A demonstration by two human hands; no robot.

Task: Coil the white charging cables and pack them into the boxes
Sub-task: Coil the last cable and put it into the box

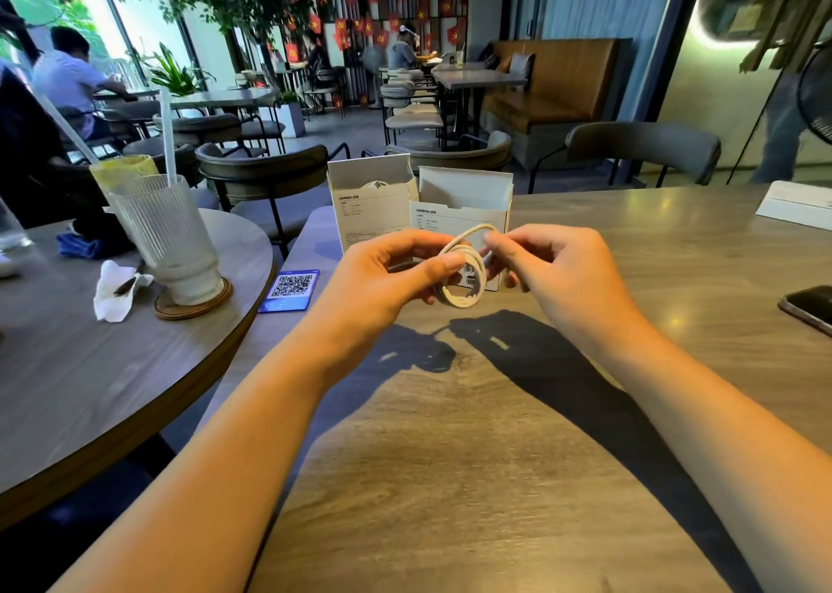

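Both my hands hold a white charging cable (463, 297) wound into a small coil above the wooden table (450, 457). My left hand (391, 273) pinches the coil's left side. My right hand (553, 268) grips its upper right loop. Behind the coil stand two open white boxes. The left box (369, 214) has something white inside, likely a coiled cable. The right box (454, 205) stands directly behind the coil with its lid flap up; its inside is hidden.
A dark phone (810, 306) lies at the table's right edge and a white sheet (797, 205) at the far right. A blue QR card (291, 290) sits at the left edge. The round table beside holds a ribbed glass (166, 241) and a crumpled napkin (115, 297).
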